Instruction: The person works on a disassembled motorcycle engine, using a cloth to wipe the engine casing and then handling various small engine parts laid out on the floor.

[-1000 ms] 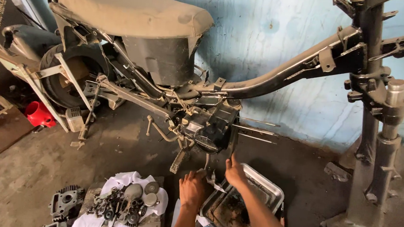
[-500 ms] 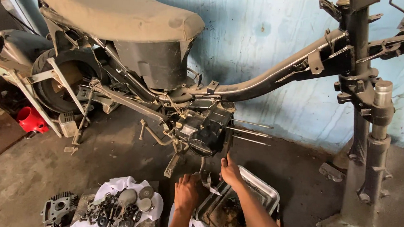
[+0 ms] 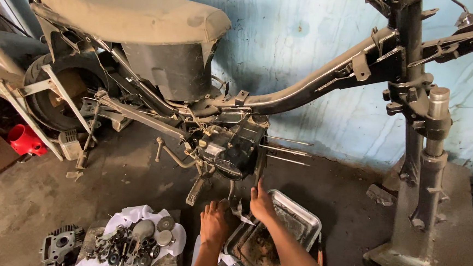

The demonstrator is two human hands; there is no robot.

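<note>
Both hands are reaching under a stripped motorcycle's engine.

The grimy black engine case point(image 3: 234, 149) is hanging from the bare frame point(image 3: 305, 90); the left hand point(image 3: 214, 223) and right hand point(image 3: 262, 203) are working just beneath it, grips impossible to tell, above a metal tray point(image 3: 302, 219).

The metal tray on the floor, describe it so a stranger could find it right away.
Start at the stripped motorcycle frame against the blue wall and drop below its engine block. Beside the right hand lies the metal tray: shiny, rectangular, grimy inside, unlike the white cloth of small parts.
</note>
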